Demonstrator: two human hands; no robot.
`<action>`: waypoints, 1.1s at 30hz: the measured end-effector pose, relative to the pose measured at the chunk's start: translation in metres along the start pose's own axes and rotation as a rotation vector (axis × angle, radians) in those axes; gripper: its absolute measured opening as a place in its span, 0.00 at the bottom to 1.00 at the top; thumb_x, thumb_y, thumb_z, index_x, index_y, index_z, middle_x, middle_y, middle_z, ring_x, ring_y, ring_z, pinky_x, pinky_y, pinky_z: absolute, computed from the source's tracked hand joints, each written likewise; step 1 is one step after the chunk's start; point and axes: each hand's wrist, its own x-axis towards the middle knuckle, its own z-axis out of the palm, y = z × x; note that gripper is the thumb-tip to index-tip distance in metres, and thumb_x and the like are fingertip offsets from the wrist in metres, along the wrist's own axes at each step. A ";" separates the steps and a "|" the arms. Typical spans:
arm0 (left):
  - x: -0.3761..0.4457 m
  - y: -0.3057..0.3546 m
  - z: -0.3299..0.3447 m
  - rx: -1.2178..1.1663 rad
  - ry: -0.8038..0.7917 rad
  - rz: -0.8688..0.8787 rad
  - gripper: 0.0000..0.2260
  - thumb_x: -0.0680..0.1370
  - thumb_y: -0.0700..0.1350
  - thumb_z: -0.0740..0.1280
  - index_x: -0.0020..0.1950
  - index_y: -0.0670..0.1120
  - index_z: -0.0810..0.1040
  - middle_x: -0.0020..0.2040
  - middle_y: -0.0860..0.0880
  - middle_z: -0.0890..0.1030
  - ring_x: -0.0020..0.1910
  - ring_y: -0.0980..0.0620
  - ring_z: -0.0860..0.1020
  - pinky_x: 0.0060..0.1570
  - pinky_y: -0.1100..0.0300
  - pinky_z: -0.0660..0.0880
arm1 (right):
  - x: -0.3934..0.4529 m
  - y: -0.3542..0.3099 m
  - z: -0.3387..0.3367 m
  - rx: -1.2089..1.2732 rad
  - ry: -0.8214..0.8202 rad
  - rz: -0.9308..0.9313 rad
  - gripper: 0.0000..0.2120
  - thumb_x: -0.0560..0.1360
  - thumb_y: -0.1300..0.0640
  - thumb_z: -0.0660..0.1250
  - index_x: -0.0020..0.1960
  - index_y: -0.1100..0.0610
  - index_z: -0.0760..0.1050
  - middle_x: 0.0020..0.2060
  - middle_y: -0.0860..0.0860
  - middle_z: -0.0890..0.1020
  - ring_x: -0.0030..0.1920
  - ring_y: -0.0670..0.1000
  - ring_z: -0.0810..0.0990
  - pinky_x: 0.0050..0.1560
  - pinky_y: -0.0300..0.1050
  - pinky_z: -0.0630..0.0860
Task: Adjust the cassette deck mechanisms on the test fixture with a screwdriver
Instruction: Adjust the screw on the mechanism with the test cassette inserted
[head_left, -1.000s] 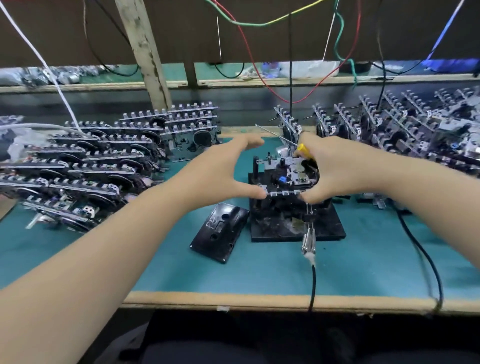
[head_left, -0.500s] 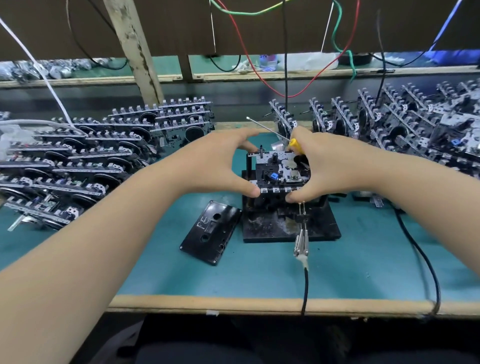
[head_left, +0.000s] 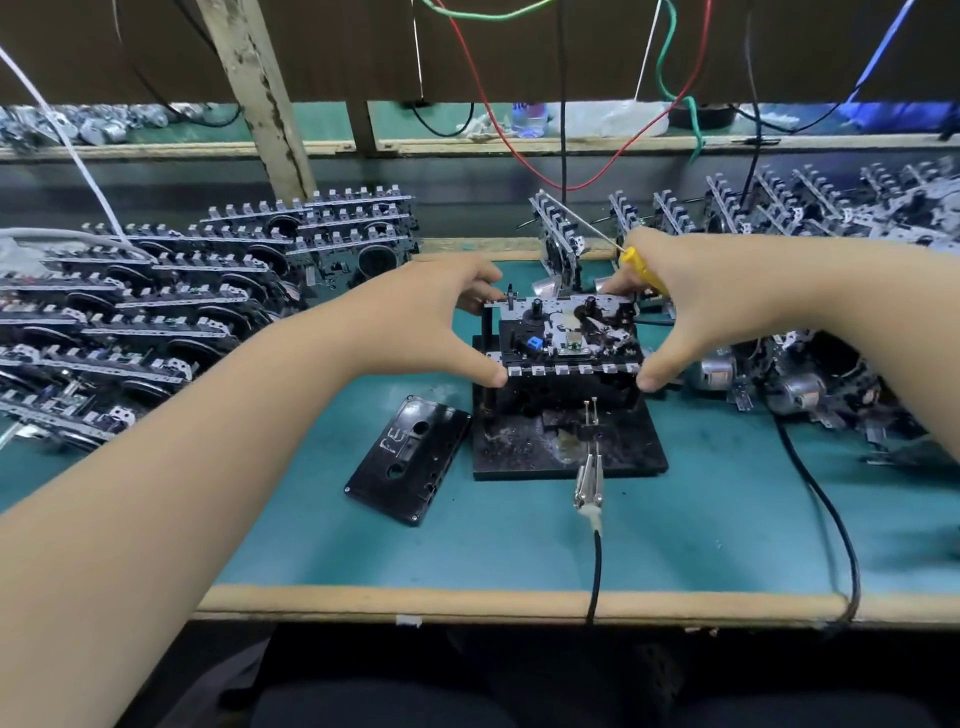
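No readable brand anywhere; the cassette (head_left: 410, 460) just left of the fixture (head_left: 569, 441) has pale marks on it, too blurry to read. The deck (head_left: 563, 338) sits on top of the fixture, mid-bench. Left hand (head_left: 421, 322) grips the deck's left end, thumb on the near corner, fingers curled over the far edge. Right hand (head_left: 691, 306) grips the right end the same way, with the yellow screwdriver (head_left: 631, 257) tucked in it, shaft pointing away. Bare green mat (head_left: 519, 540) in front of the fixture, out to the bench edge; mechanism stacks (head_left: 171, 312) crowd both sides.

Left hand (head_left: 415, 322) and right hand (head_left: 711, 306) reaching forward, fingers curled
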 end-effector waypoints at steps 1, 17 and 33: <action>-0.002 0.002 -0.001 -0.015 0.002 -0.008 0.42 0.68 0.56 0.79 0.77 0.53 0.63 0.71 0.60 0.73 0.64 0.66 0.72 0.54 0.77 0.61 | -0.001 0.001 0.000 0.007 0.008 -0.005 0.39 0.59 0.42 0.83 0.58 0.49 0.62 0.71 0.43 0.73 0.65 0.50 0.76 0.57 0.45 0.71; -0.064 -0.004 -0.016 0.429 -0.049 -0.357 0.39 0.62 0.66 0.75 0.69 0.52 0.70 0.52 0.52 0.80 0.49 0.49 0.79 0.49 0.53 0.77 | -0.004 0.000 0.006 0.130 0.046 0.042 0.36 0.59 0.46 0.84 0.55 0.55 0.66 0.70 0.45 0.75 0.63 0.52 0.76 0.65 0.57 0.73; 0.004 0.026 0.018 0.114 0.070 0.181 0.19 0.85 0.50 0.59 0.76 0.60 0.67 0.75 0.63 0.67 0.74 0.59 0.65 0.67 0.63 0.61 | -0.026 -0.017 0.040 0.890 0.561 -0.036 0.15 0.74 0.72 0.60 0.44 0.54 0.59 0.52 0.48 0.86 0.57 0.43 0.81 0.60 0.46 0.72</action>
